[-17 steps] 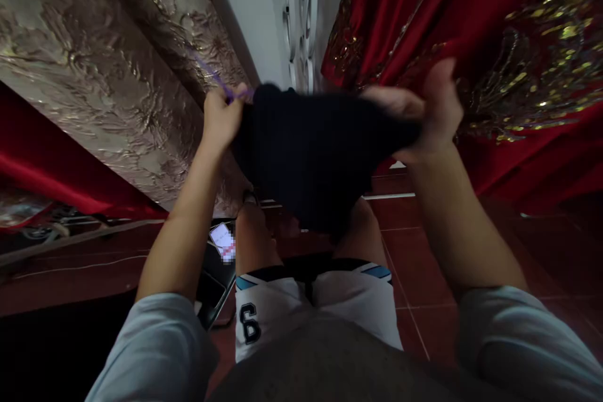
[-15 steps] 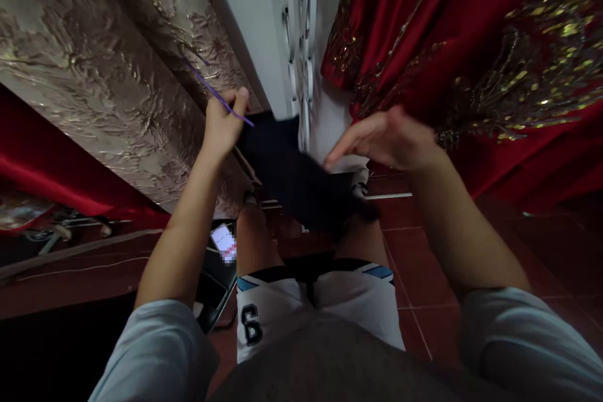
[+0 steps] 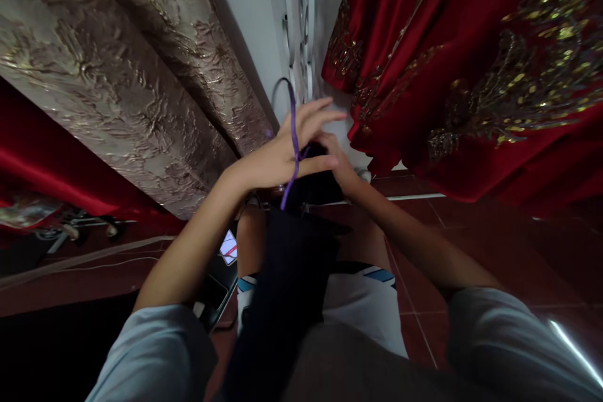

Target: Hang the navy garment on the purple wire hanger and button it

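A purple wire hanger (image 3: 294, 129) with a dark hook stands edge-on in the middle, lying across my left hand (image 3: 277, 154). That hand's fingers are stretched out to the right, the thumb apart from them. Behind its fingertips, partly hidden, my right hand (image 3: 342, 166) has bent fingers at the upper part of a dark navy garment (image 3: 296, 264). The cloth drapes down from the hanger over my lap and toward my chest. Where the right fingers meet the cloth is dark and covered by my left hand.
Beige embossed curtain fabric (image 3: 141, 81) hangs on the left, red sequinned fabric (image 3: 424, 75) on the right. A white cabinet (image 3: 249, 12) is ahead. A lit phone (image 3: 228, 247) lies on a dark surface beside my left leg. Red floor tiles (image 3: 419, 251) show at right.
My left hand has moved right with the hanger and its fingers have spread. My right hand has come in to the garment, which now hangs over my lap.
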{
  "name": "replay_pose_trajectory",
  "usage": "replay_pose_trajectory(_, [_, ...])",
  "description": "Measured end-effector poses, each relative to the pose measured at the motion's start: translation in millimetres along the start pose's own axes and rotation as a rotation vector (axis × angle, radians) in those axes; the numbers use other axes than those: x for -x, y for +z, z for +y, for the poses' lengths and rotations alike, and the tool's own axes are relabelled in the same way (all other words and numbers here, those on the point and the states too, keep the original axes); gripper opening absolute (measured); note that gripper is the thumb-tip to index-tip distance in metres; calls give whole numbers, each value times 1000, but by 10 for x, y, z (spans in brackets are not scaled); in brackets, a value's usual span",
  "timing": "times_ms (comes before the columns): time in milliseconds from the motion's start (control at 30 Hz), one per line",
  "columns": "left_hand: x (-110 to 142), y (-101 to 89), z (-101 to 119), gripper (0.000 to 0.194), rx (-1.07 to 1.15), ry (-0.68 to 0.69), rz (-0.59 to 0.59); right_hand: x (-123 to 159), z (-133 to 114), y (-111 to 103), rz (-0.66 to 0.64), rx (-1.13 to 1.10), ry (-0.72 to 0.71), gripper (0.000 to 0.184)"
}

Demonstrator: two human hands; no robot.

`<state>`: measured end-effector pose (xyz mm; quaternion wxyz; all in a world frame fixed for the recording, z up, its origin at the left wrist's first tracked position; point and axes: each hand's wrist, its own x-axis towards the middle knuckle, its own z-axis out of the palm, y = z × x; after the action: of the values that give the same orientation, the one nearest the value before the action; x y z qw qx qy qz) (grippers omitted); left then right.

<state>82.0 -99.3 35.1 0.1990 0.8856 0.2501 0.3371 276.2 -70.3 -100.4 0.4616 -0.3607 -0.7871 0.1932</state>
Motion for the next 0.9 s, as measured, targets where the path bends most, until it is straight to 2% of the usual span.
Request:
replay_pose_trajectory(67, [159,-196,-232,60,19,-89,70,67,116,-202,99,107,-130,70])
replay_pose_trajectory(100, [265,-296,-387,60,40,-149,156,94,170,-318,170,186,-174,78])
replay_pose_trajectory(133, [378,-381,-554,56,77,-218,265,108,210,-439,251,269,-178,88])
replay_pose_trajectory(200, [596,-474,-873,40,197,-329,566,83,228,-673,377,419,-99,102])
replay_pose_trajectory(267, [760,-442,-1105,34,227,-356,756,-23,144,-871,427,531,17,107])
replay_pose_trajectory(367, [881,-228,-1243,28,266,-407,885,-273,-117,-1062,364,603,119,104])
replay_pose_trajectory(467, [956,23,-1226,29,367,-518,944,-466,-374,-1133,238,628,82,90])
replay_pose_trajectory(500, [994,98,-1206,31,416,-558,929,-490,-431,-1142,209,643,59,87])
replay_pose_trajectory(567, [1102,239,-1157,39,550,-644,821,-473,-494,-1156,187,690,26,88])
replay_pose_trajectory(667, [1299,456,-1077,62,731,-759,599,-344,-489,-1202,159,710,-13,94])
replay_pose_trajectory(733, [1399,608,-1026,72,782,-801,534,-247,-451,-1225,134,691,-76,97])
replay_pose_trajectory(767, [1429,683,-1000,72,791,-810,544,-203,-426,-1212,123,676,-117,98])
replay_pose_trajectory(833, [1453,823,-940,67,795,-819,647,-118,-361,-1086,124,613,-181,99])
replay_pose_trajectory(900, [1446,953,-858,61,794,-838,766,-20,-271,-778,207,475,-144,88])
